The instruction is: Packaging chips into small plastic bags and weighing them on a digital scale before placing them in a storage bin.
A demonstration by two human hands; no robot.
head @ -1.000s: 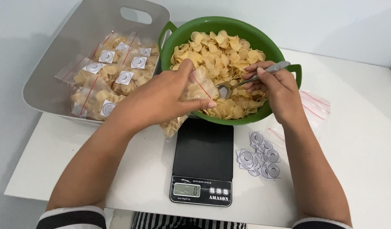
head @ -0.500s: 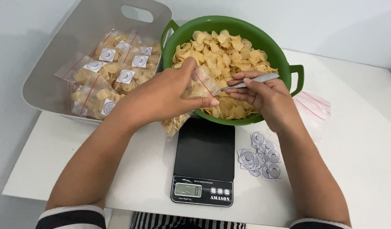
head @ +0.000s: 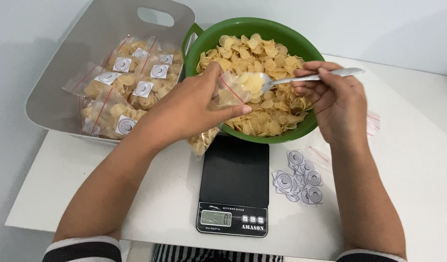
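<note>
Green bowl [head: 301, 128] blocks far side; scale [head: 234, 187], stickers [head: 299, 178] crowd front.

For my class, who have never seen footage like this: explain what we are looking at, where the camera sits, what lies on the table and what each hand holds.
The camera is worn on a person's head and looks down at their own two bare hands. The left hand holds open a small clear bag partly filled with pale chips. The right hand holds a metal spoon loaded with chips at the bag's mouth. On the white table stand a green bowl full of chips, a black kitchen scale, a heap of round paper labels and a grey tray of filled, labelled bags.
</note>
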